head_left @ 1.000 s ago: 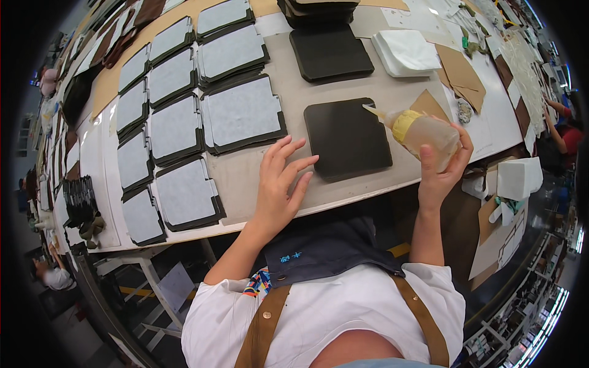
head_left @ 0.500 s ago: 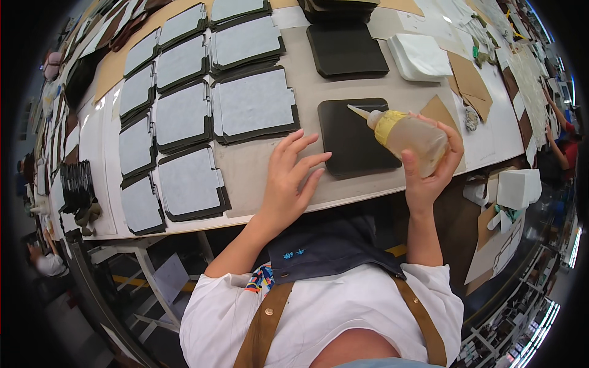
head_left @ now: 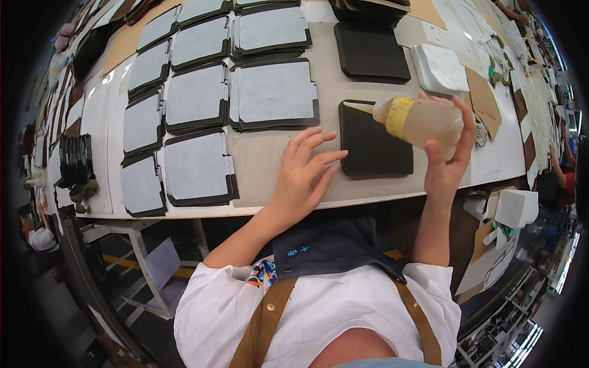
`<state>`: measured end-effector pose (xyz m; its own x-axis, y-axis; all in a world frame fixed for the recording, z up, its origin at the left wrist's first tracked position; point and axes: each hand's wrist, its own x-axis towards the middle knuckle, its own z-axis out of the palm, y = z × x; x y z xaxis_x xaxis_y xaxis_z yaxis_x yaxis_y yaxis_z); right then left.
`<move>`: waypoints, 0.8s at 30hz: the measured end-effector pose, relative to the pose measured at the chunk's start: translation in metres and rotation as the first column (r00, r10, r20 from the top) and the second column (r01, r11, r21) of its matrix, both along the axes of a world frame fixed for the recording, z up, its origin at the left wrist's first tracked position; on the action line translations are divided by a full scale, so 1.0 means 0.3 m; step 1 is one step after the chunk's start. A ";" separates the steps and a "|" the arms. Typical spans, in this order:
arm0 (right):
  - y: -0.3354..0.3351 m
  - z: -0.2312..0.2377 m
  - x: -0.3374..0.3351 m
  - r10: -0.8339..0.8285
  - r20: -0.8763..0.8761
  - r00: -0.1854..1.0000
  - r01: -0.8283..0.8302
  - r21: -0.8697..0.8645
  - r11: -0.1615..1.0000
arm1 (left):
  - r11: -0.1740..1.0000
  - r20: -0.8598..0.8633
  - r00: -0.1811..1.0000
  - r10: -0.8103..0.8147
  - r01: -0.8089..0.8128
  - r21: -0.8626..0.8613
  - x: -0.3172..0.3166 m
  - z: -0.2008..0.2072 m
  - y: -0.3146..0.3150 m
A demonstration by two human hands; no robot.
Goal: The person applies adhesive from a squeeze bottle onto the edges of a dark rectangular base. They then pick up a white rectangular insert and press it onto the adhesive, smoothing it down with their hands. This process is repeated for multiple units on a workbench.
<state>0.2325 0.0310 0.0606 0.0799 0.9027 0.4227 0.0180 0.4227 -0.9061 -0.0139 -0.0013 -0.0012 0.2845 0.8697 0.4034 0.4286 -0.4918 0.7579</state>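
In my right hand (head_left: 451,138) I grip a squeeze bottle (head_left: 426,126) with a yellow band and a long pale nozzle, cloudy liquid inside. It lies nearly level, its tip over the far left corner of a dark rounded panel (head_left: 374,150) on the table. My left hand (head_left: 310,165) has its fingers spread, the fingertips at or just over the panel's left edge; I cannot tell whether they touch. To its left lie rows of dark panels faced with pale grey sheets (head_left: 273,92), stacked in layers.
Another stack of dark panels (head_left: 373,52) lies beyond the near one. Beside it are white sheets (head_left: 438,67) and brown card (head_left: 485,98). A crumpled wad (head_left: 481,135) rests right of the bottle. The table's front edge (head_left: 257,210) runs before me; a white block (head_left: 516,207) sits below right.
The view has shifted, so the table things appear further right. The bottle has tipped closer to level, and its nozzle has moved toward the panel's far left corner. My left hand stays spread.
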 end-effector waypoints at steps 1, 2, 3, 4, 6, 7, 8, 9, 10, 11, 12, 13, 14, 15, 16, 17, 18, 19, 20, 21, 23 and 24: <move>0.019 0.012 0.024 0.013 -0.043 0.999 -0.015 -0.047 0.999 | 1.000 0.010 1.000 0.003 -0.003 0.009 0.001 -0.001 0.002; 0.042 0.006 0.051 0.008 -0.017 1.000 -0.008 -0.043 0.999 | 1.000 0.019 1.000 0.006 -0.006 0.018 0.002 -0.004 0.004; 0.059 0.009 0.063 0.034 0.005 0.999 -0.034 -0.055 0.998 | 1.000 0.026 1.000 0.012 -0.013 0.029 0.002 -0.005 0.006; 0.075 0.017 0.071 0.062 0.026 0.998 -0.060 -0.066 0.996 | 0.999 0.029 0.999 0.018 -0.019 0.033 0.002 -0.005 0.006; 0.097 0.025 0.071 0.103 0.050 0.993 -0.098 -0.082 0.992 | 0.999 0.035 0.999 0.031 -0.032 0.039 0.003 -0.005 0.005; 0.105 0.026 0.069 0.116 0.052 0.992 -0.111 -0.086 0.990 | 0.999 0.040 0.999 0.033 -0.035 0.041 0.003 -0.006 0.006; 0.112 0.027 0.067 0.129 0.055 0.990 -0.123 -0.090 0.988 | 0.998 0.044 0.998 0.035 -0.037 0.042 0.005 -0.006 0.009; 0.119 0.027 0.068 0.137 0.068 0.988 -0.130 -0.093 0.987 | 0.998 0.048 0.998 0.038 -0.040 0.043 0.005 -0.007 0.010; 0.126 0.027 0.070 0.145 0.081 0.986 -0.137 -0.095 0.986 | 0.998 0.049 0.998 0.038 -0.040 0.046 0.005 -0.007 0.011; 0.132 0.027 0.072 0.151 0.095 0.984 -0.142 -0.098 0.985 | 0.998 0.050 0.998 0.037 -0.040 0.050 0.005 -0.008 0.011; 0.137 0.027 0.073 0.159 0.093 0.983 -0.150 -0.101 0.984 | 0.998 0.049 0.998 0.036 -0.039 0.054 0.005 -0.009 0.012; 0.141 0.027 0.074 0.166 0.092 0.982 -0.156 -0.105 0.982 | 0.998 0.053 0.998 0.043 -0.045 0.038 0.004 -0.009 0.011; 0.143 0.027 0.076 0.172 0.091 0.981 -0.162 -0.108 0.981 | 0.998 0.058 0.997 0.049 -0.051 0.023 0.003 -0.008 0.010; 0.144 0.029 0.079 0.181 0.089 0.979 -0.170 -0.117 0.978 | 0.998 0.063 0.996 0.056 -0.057 0.007 0.002 -0.008 0.009; 0.144 0.031 0.083 0.189 0.088 0.978 -0.178 -0.126 0.976 | 0.998 0.069 0.996 0.065 -0.065 0.003 0.001 -0.009 0.008; 0.144 0.032 0.086 0.197 0.086 0.977 -0.185 -0.135 0.974 | 0.997 0.074 0.995 0.073 -0.073 -0.001 -0.001 -0.010 0.008; 0.142 0.031 0.089 0.202 0.089 0.975 -0.190 -0.134 0.973 | 0.997 0.081 0.993 0.080 -0.080 -0.006 -0.001 -0.011 0.007; 0.139 0.031 0.092 0.207 0.091 0.974 -0.194 -0.134 0.972 | 0.997 0.084 0.993 0.079 -0.079 -0.002 -0.001 -0.013 0.008; 0.137 0.029 0.096 0.212 0.093 0.973 -0.199 -0.133 0.971 | 0.997 0.088 0.993 0.077 -0.077 0.002 0.000 -0.014 0.010; 0.134 0.025 0.100 0.213 0.103 0.972 -0.198 -0.134 0.971 | 0.997 0.091 0.993 0.077 -0.078 0.004 -0.001 -0.016 0.009; 0.128 0.017 0.113 0.214 0.122 0.969 -0.197 -0.137 0.971 | 0.997 0.089 0.993 0.080 -0.081 0.006 -0.002 -0.013 0.011; 0.123 0.016 0.117 0.219 0.132 0.967 -0.199 -0.144 0.969 | 0.997 0.088 0.993 0.081 -0.082 0.005 -0.002 -0.012 0.012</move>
